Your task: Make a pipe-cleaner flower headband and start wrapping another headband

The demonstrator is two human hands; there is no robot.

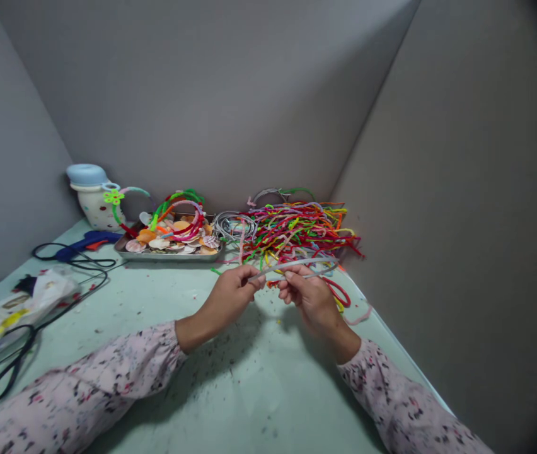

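Note:
A thin grey headband point(318, 260), bent into a narrow curve, is held above the table between my two hands. My left hand point(230, 291) pinches one end of it between thumb and fingers. My right hand point(313, 299) grips the other end, thumb against the curled fingers. Just behind the hands lies a large tangled pile of coloured pipe cleaners point(292, 230). To its left is a bundle of bare silver headbands point(235, 226). Several headbands wrapped in coloured pipe cleaner point(188, 203) rest on the shells.
A metal tray point(169, 256) of shells point(159, 243) stands at the back. Left of it are a white cup with a blue lid point(98, 205) and a blue glue gun point(82, 244) with a black cord point(36, 329). A plastic bag point(55, 287) lies at the left edge.

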